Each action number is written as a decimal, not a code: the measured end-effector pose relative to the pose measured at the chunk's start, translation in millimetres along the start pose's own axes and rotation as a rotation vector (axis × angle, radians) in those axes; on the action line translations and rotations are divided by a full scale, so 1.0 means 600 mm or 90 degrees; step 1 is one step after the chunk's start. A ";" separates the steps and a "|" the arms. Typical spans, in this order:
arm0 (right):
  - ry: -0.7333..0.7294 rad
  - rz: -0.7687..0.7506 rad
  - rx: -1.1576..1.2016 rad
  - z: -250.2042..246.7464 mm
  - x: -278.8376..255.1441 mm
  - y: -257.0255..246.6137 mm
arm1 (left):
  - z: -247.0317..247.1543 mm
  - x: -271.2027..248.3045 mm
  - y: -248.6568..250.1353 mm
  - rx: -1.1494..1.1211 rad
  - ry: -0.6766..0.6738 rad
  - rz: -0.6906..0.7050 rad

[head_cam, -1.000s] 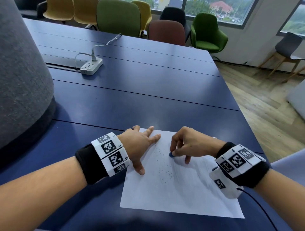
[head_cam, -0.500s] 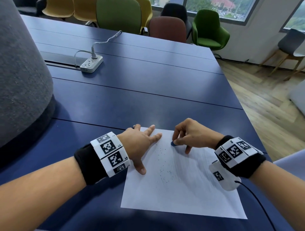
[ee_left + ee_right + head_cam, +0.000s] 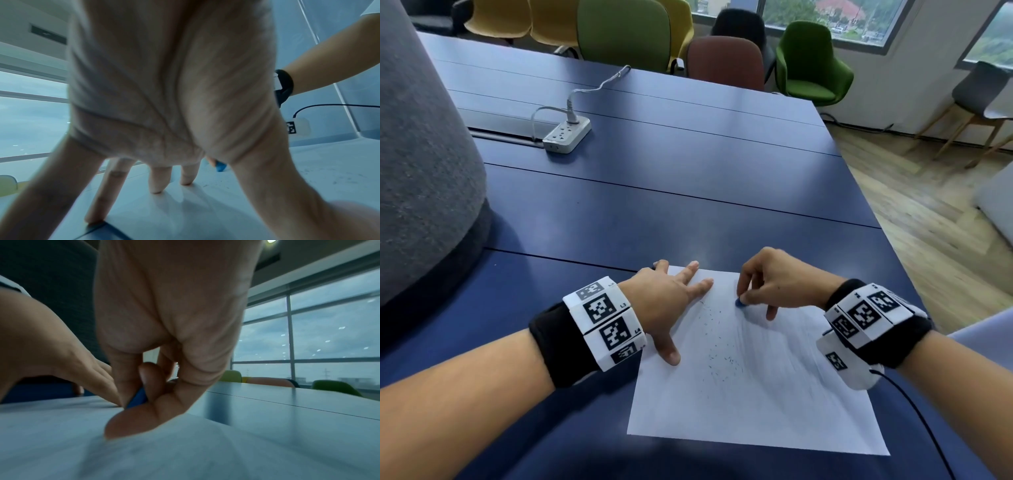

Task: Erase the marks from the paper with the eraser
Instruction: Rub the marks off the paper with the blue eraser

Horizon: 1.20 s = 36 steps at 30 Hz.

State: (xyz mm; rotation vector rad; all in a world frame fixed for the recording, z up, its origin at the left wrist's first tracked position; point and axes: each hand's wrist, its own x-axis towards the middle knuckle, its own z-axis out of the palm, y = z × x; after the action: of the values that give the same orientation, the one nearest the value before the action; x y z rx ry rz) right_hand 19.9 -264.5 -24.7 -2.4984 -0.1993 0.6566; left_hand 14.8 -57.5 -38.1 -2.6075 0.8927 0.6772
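A white sheet of paper [image 3: 753, 387] lies on the dark blue table [image 3: 654, 192], near its front edge. The left hand [image 3: 667, 301] rests on the sheet's corner at 10 o'clock, its fingers [image 3: 158, 180] straight and spread, their tips pressing the paper flat. The right hand [image 3: 777, 287] sits at about 1 o'clock on the sheet, fingers curled, pinching a small blue eraser [image 3: 740, 303] between thumb and fingertips; the eraser's lower end touches the paper. The right little finger is stretched down, and its tip touches the sheet just beside the eraser. Dark crumbs [image 3: 717, 342] are scattered across the middle of the paper, at 7 o'clock from the eraser. A white power strip [image 3: 566, 133] with its cable lies well away at 11 o'clock on the table.
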 end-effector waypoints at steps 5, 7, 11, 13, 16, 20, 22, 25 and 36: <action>-0.063 -0.002 0.013 0.010 -0.010 -0.002 | -0.001 -0.002 0.000 -0.004 -0.004 -0.002; -0.084 0.004 0.023 0.007 -0.011 -0.003 | -0.002 -0.002 0.001 -0.003 -0.008 -0.001; 0.030 0.008 0.061 -0.006 0.002 0.006 | -0.002 -0.001 0.000 -0.005 -0.008 0.000; -0.032 -0.004 0.047 0.006 -0.009 0.003 | 0.000 -0.001 0.001 -0.004 -0.007 -0.001; -0.171 -0.011 0.024 0.022 -0.025 -0.005 | 0.001 0.001 0.002 -0.002 -0.005 -0.001; -0.062 -0.008 0.070 0.015 -0.018 -0.002 | 0.002 0.003 0.002 0.002 -0.005 -0.003; -0.091 -0.012 0.037 0.022 -0.028 -0.003 | 0.003 0.004 0.002 0.002 -0.004 -0.005; -0.197 -0.024 0.007 0.030 -0.040 -0.007 | 0.003 0.003 0.003 0.000 -0.002 -0.004; -0.127 -0.041 0.003 0.029 -0.034 -0.010 | 0.000 0.001 0.003 0.002 -0.008 -0.003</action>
State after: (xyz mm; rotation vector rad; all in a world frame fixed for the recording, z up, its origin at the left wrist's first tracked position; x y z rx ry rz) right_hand -6.2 -256.8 -26.0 -2.4101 -0.3495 0.8791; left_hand 14.2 -59.3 -38.8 -2.5992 0.8820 0.6906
